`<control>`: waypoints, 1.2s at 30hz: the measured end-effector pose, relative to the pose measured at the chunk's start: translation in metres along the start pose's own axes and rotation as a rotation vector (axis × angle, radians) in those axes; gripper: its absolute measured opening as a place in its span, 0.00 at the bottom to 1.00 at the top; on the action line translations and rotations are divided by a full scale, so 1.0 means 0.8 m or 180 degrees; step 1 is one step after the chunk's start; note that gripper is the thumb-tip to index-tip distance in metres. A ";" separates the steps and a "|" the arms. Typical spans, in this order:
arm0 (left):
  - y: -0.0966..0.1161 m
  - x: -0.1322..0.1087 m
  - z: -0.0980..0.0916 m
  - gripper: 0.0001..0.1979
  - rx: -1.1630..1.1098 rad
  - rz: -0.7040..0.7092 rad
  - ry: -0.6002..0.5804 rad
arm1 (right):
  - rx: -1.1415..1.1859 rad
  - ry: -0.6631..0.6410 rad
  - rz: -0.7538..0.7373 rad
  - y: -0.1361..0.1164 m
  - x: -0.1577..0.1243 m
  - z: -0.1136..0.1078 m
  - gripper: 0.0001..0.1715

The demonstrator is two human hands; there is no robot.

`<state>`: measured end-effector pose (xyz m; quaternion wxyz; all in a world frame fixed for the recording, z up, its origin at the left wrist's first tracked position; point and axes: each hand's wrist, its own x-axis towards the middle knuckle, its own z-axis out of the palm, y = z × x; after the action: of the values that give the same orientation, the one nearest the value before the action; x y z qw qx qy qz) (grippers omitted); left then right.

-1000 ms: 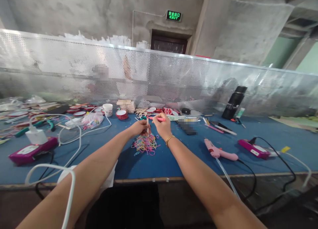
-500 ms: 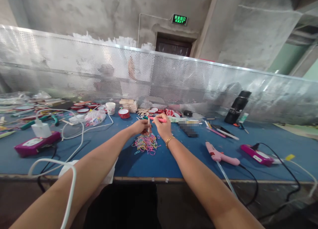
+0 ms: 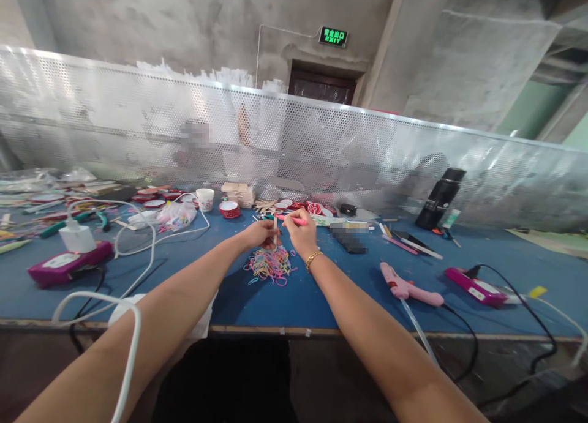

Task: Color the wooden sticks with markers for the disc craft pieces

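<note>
My left hand [image 3: 263,234] is closed on a thin pale wooden stick [image 3: 275,232], held upright above the table. Between the fingers of my right hand [image 3: 301,230] is a pink marker [image 3: 296,220], its tip at the upper end of the stick. Right below both hands lies a heap of small coloured plastic clips [image 3: 271,266]. A gold bracelet [image 3: 314,261] circles my right wrist.
A pink glue gun [image 3: 407,286] and a purple power strip [image 3: 478,287] lie right; another purple strip [image 3: 68,262] with white cables is left. Behind stand a paper cup [image 3: 204,199], stacked wooden pieces [image 3: 237,194], red-rimmed tins [image 3: 229,210] and a black bottle [image 3: 440,198].
Almost nothing differs. Both hands keep the same hold, with the marker's tip still at the top of the stick; the view has shifted very slightly.
</note>
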<state>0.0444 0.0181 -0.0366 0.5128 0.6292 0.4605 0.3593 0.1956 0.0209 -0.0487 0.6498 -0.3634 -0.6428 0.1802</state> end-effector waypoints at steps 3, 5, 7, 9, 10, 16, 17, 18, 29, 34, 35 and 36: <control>0.000 0.000 -0.001 0.14 0.0012 0.0026 0.0012 | -0.0023 0.0017 0.0027 -0.001 0.001 -0.001 0.08; 0.000 0.000 -0.001 0.14 0.0026 0.0032 0.0018 | -0.0002 0.0046 0.0040 -0.002 0.001 -0.001 0.07; 0.000 0.000 0.000 0.14 0.0041 0.0028 0.0006 | 0.0024 0.0054 0.0019 -0.002 0.001 -0.001 0.07; -0.001 0.000 0.000 0.13 0.0051 0.0030 -0.0001 | 0.0011 0.0034 -0.0026 -0.003 0.001 -0.001 0.07; -0.001 0.000 0.000 0.13 0.0050 0.0036 0.0001 | -0.0015 0.0025 -0.0044 -0.003 0.001 -0.001 0.07; -0.002 0.002 -0.001 0.15 0.0035 0.0005 0.0019 | -0.0104 0.0092 -0.0012 -0.003 0.001 -0.001 0.07; -0.002 0.002 -0.002 0.15 0.0034 0.0002 0.0006 | -0.0091 0.0085 -0.0022 -0.002 0.002 -0.001 0.07; -0.002 0.002 -0.002 0.15 0.0035 0.0004 -0.0005 | -0.0082 0.0073 -0.0035 -0.002 0.002 -0.001 0.07; 0.004 -0.004 0.002 0.14 0.0060 -0.0024 0.0067 | -0.0060 0.0056 -0.0078 -0.002 0.001 -0.001 0.07; 0.001 -0.002 0.000 0.15 0.0067 -0.0023 0.0033 | -0.0102 0.0053 -0.0025 -0.003 0.001 -0.001 0.07; 0.001 -0.002 0.000 0.14 0.0074 -0.0022 0.0037 | -0.0086 0.0065 0.0000 -0.003 0.001 -0.001 0.07; 0.000 -0.001 0.000 0.14 0.0082 -0.0019 0.0044 | -0.0073 0.0077 0.0016 -0.004 0.002 -0.001 0.07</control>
<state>0.0439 0.0172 -0.0362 0.5025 0.6319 0.4705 0.3562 0.1960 0.0196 -0.0457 0.6529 -0.3745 -0.6360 0.1700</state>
